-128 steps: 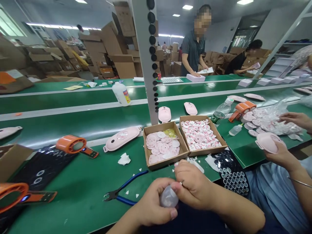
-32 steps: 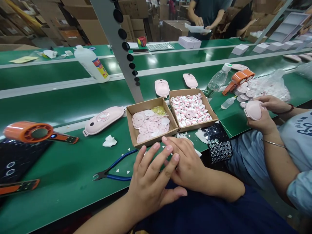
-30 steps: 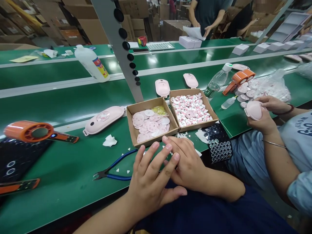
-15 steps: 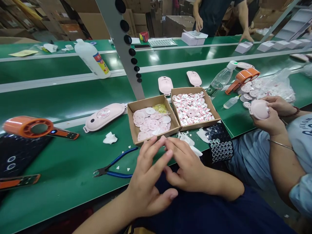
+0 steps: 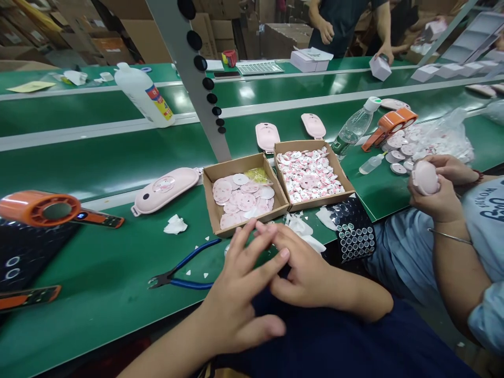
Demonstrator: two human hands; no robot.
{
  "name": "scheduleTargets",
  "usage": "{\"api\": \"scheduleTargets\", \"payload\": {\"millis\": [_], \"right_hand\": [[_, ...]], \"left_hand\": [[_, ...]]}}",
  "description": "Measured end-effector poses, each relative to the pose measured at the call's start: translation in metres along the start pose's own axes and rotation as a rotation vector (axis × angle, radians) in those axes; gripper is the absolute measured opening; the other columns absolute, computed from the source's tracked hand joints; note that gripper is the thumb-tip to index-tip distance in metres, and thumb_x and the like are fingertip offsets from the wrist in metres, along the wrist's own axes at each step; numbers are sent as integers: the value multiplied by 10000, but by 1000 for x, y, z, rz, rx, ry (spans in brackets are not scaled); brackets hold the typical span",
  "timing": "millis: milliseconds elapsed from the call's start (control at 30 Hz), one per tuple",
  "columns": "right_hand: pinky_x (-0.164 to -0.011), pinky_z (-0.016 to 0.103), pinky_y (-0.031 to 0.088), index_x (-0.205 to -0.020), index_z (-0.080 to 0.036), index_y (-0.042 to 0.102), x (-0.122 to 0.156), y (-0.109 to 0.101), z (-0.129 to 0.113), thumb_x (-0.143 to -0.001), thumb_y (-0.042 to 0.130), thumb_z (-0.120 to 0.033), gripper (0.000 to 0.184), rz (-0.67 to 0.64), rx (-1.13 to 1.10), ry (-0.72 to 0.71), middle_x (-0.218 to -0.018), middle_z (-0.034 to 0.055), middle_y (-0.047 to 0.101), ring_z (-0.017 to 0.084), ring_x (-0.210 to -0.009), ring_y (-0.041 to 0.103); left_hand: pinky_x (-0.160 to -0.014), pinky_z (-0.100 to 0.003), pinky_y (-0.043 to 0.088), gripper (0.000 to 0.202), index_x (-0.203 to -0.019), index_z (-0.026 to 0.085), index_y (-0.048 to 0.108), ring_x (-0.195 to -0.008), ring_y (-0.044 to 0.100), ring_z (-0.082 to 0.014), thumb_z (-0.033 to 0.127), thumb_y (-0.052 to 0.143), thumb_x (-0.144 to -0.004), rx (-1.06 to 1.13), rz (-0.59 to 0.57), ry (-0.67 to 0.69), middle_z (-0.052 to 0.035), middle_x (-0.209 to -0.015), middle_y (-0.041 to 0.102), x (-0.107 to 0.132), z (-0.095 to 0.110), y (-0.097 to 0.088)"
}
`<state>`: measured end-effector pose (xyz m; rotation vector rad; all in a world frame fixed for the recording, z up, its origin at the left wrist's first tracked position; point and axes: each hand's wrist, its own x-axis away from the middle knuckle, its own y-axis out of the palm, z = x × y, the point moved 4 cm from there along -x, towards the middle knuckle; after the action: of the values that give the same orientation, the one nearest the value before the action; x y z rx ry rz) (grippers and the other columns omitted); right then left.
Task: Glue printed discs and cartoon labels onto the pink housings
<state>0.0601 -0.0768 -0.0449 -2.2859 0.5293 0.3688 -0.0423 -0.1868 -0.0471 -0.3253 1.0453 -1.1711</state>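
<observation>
One pink case (image 5: 181,181) on the worktop (image 5: 118,273) already bore a disc (image 5: 163,184); many loose discs (image 5: 240,199) lay unmounted in the cardboard box (image 5: 236,166) beside it. The left hand (image 5: 241,289), spread, visibly empty, touched the half-curled right hand (image 5: 302,269), its grip hidden.

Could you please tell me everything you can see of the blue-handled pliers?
The pliers have a dark, metallic-looking head and blue handles, spread apart. They lie on the green table, head pointing left in the picture, with small white scraps between the handles. The left hand seems to hide the lower handle's end; whether they touch is unclear.
</observation>
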Motion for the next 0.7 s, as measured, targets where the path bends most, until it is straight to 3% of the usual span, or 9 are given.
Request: {"api": "scheduleTargets", "payload": {"millis": [67,167,300,367,467,533,600,700], "right_hand": [[-1099,504,454,-1481,-97,331,4,2,3,-865,511,-206,651,43,149,43,-1428,202,529,292,-1365,460],[-1072,518,473,-1510,-102,296,10,4,5,-888,489,-210,660,40,276,57,-1446,204,521,300,-1350,478],[-1022,487,523,-1530,-136,279,13,5,3,-905,479,-235,663,-2,281,-3,-1412,188,562,287,-1298,544],[-978,494,549,-1547,-158,254,11,6,4,-924,462,-249,663,-26,318,3,-1375,176,595,289,-1239,592],[-926,462,574,-1528,-154,308,8,9,4,-934,460,-216,615,-95,396,-5,-1310,160,641,272,-1151,644],[-904,428,578,-1457,-153,422,6,9,3,-943,477,-194,519,-128,404,-51,-1271,146,663,255,-1121,656],[-888,404,574,-1361,-170,523,7,5,3,-957,496,-191,406,-124,369,-76,-1219,122,687,236,-1089,662],[-889,404,562,-1259,-185,598,11,-5,8,-952,522,-185,316,-95,318,-17,-1149,95,709,223,-1050,666]], "left_hand": [[-1215,-586,46,784,-1512,195,412,-1520,136,-368,689,490,-909,-204,6,125,-151,-1516,481,0,7,2],[-1210,-591,49,851,-1521,111,362,-1507,197,-358,710,426,-921,-225,-32,139,-189,-1468,526,-2,9,4],[-1210,-591,-17,787,-1455,92,457,-1510,196,-342,675,472,-926,-240,-62,163,-148,-1439,568,-6,15,4],[-1217,-568,-29,693,-1415,142,528,-1520,169,-316,643,472,-940,-269,-117,292,-86,-1475,540,-7,24,11],[-1235,-441,198,448,-1345,273,618,-1482,306,-226,471,421,-994,-222,-202,607,28,-1471,544,-8,42,24],[-1173,-350,357,388,-1285,300,666,-1402,446,-186,392,421,-999,-165,-169,716,47,-1392,615,-8,46,24],[-1145,-329,403,323,-1172,298,727,-1321,541,-182,347,466,-989,-69,-67,695,48,-1288,687,-5,43,12],[-1129,-356,434,272,-969,254,742,-1160,662,-177,310,477,-989,130,60,560,31,-1099,769,17,23,-15]]}}
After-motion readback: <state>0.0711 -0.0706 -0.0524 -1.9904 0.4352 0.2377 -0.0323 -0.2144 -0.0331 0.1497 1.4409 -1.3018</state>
